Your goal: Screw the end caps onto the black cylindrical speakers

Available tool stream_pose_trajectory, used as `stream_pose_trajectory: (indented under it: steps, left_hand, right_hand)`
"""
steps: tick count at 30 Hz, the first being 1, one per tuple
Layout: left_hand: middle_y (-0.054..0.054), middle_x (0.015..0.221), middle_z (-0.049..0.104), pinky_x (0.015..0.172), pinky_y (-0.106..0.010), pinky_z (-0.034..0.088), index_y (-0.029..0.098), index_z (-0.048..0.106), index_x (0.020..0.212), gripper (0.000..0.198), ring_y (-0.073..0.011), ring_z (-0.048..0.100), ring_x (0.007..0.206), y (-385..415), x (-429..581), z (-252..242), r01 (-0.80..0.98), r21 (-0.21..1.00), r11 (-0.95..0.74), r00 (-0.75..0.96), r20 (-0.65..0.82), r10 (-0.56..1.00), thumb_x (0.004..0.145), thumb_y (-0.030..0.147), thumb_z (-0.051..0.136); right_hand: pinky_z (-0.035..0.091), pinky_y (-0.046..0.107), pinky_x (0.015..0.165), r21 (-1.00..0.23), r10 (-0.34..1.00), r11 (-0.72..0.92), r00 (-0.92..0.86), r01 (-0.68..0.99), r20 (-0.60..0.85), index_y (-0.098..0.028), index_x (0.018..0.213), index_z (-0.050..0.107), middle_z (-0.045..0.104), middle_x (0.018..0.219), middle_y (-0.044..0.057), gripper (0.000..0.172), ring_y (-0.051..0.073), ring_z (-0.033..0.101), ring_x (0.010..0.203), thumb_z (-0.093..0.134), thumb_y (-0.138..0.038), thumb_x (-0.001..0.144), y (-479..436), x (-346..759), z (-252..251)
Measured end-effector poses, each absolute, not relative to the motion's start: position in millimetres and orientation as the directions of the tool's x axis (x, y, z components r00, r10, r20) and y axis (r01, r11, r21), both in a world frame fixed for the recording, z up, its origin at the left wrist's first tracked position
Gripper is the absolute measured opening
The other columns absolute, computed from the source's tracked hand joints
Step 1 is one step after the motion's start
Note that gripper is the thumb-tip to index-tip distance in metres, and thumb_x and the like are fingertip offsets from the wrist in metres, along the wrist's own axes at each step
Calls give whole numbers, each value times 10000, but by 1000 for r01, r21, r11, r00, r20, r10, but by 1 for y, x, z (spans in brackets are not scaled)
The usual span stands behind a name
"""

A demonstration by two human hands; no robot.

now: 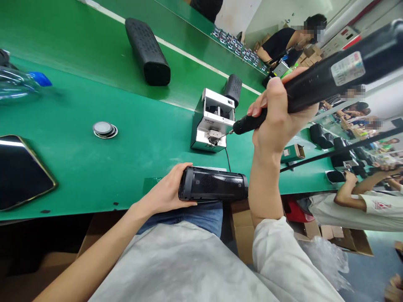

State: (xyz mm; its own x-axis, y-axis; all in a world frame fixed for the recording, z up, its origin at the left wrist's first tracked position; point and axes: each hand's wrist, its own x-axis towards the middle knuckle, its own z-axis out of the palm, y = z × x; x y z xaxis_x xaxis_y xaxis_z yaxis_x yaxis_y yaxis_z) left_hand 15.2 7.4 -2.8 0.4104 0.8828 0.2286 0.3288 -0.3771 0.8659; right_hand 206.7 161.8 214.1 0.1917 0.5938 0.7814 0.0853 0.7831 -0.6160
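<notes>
My right hand (275, 111) is wrapped round a black electric screwdriver (315, 82), raised above the bench and tilted. Its bit points left and meets the front of a white and black screw feeder (214, 121); whether a screw sits on the tip is too small to tell. Low at the table's front edge, my left hand (171, 188) grips the left end of a glossy black speaker housing (214, 184), thumb and fingers around it. The housing lies on its side, close to my lap.
Two black housings, a long one (147, 52) and a smaller one (233, 89), stand behind. On the left are a phone (25, 172), a round metal lid (105, 129) and a plastic bottle (22, 82). Co-workers sit along the line; a cardboard box (242, 230) is below the table.
</notes>
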Motion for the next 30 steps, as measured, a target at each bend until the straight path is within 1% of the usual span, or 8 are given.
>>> stream_pose_trajectory:
  steps: [4, 7, 12, 14, 18, 24, 27, 30]
  left_hand:
    - [-211, 1675, 542, 1261, -652, 592, 292, 301, 1710, 1124, -463, 636, 1537, 8, 16, -3, 329, 863, -383, 408, 236, 882, 862, 497, 1010]
    - [-221, 1681, 535, 1260, -661, 588, 288, 291, 1714, 1139, -470, 627, 1546, 7, 16, -3, 332, 855, -399, 409, 251, 877, 856, 481, 1016]
    - [-234, 1667, 530, 1254, -676, 585, 280, 280, 1710, 1140, -478, 623, 1537, 7, 17, -3, 329, 846, -419, 419, 267, 868, 866, 503, 1013]
    - [-235, 1661, 530, 1253, -676, 584, 279, 277, 1709, 1130, -478, 624, 1532, 8, 17, -2, 327, 845, -423, 422, 270, 865, 877, 517, 1004]
    - [-228, 1654, 536, 1259, -674, 581, 278, 274, 1714, 1133, -476, 630, 1525, 9, 16, -2, 334, 850, -408, 421, 254, 871, 879, 531, 998]
    - [-233, 1679, 524, 1273, -656, 575, 280, 280, 1719, 1142, -478, 621, 1541, 8, 16, -2, 344, 852, -395, 415, 239, 878, 876, 554, 1000]
    - [-228, 1663, 539, 1261, -649, 586, 278, 296, 1716, 1132, -474, 635, 1525, 8, 16, -2, 339, 854, -395, 411, 243, 878, 871, 539, 1003]
    - [-237, 1668, 537, 1265, -659, 580, 265, 298, 1726, 1144, -478, 630, 1529, 9, 17, -3, 328, 852, -408, 408, 262, 874, 866, 527, 1007]
  right_hand:
    - [392, 403, 489, -692, 672, 711, 168, 127, 721, -357, 984, 562, 474, 656, -74, 521, 171, 394, 488, 885, -760, 913, 175, 203, 204]
    - [376, 409, 484, -710, 691, 692, 165, 132, 704, -370, 991, 545, 486, 685, -70, 565, 159, 378, 497, 841, -844, 917, 183, 203, 196]
    - [339, 397, 463, -666, 651, 723, 141, 184, 746, -365, 994, 536, 432, 645, -71, 526, 153, 339, 479, 834, -797, 956, 182, 215, 199]
    - [364, 402, 486, -647, 630, 747, 146, 152, 763, -354, 1019, 521, 407, 640, -71, 577, 163, 350, 491, 838, -830, 940, 182, 220, 201]
    - [398, 413, 539, -642, 631, 763, 130, 70, 765, -360, 1044, 498, 438, 688, -60, 645, 177, 378, 541, 849, -884, 910, 186, 222, 198]
    - [380, 419, 546, -658, 646, 744, 124, 119, 753, -388, 1013, 553, 497, 722, -58, 525, 172, 302, 552, 840, -824, 960, 192, 216, 197]
    - [305, 395, 489, -660, 634, 743, 196, 115, 748, -368, 992, 554, 464, 694, -68, 535, 149, 270, 515, 851, -810, 933, 192, 212, 200]
    - [272, 388, 474, -660, 633, 746, 216, 87, 744, -353, 967, 555, 407, 670, -73, 443, 149, 279, 495, 863, -670, 938, 184, 209, 201]
